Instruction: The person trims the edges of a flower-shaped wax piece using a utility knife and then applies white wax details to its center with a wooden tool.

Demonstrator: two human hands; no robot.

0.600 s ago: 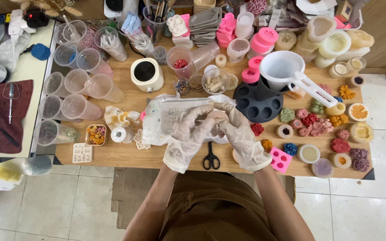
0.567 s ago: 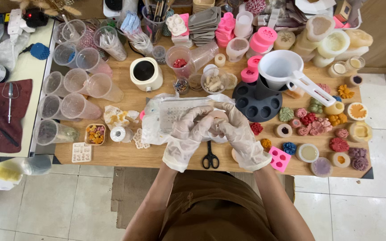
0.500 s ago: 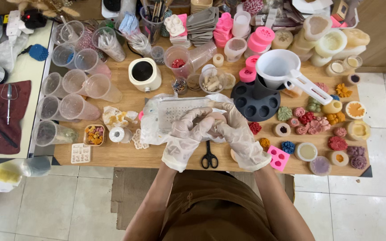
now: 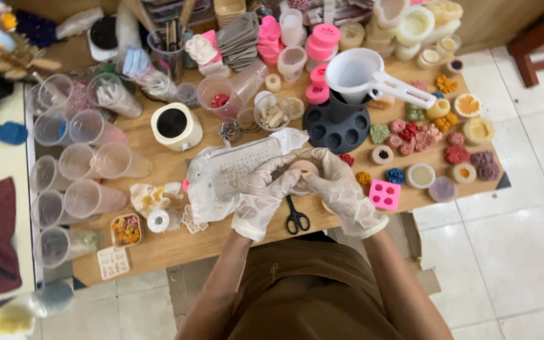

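Note:
Both my hands wear thin whitish gloves and meet over the middle of the wooden table [image 4: 158,249]. My left hand [image 4: 260,194] and my right hand [image 4: 340,187] together grip a small round pale peach piece [image 4: 302,169], probably a candle or mould, with the fingers wrapped around its sides. Just below the hands lie black-handled scissors [image 4: 296,218]. A clear plastic bag [image 4: 234,170] with small pieces inside lies to the left of my left hand. A pink silicone mould [image 4: 385,194] sits beside my right wrist.
Several clear plastic cups [image 4: 80,179] lie on their sides at the left. A cream melting pot [image 4: 175,125], a black round tray [image 4: 337,126] under a white funnel jug [image 4: 363,74], and several coloured flower-shaped candles [image 4: 423,135] crowd the table. Tiled floor lies to the right.
My hands stay together on the small round piece and have turned it slightly. The camera view has shifted a little.

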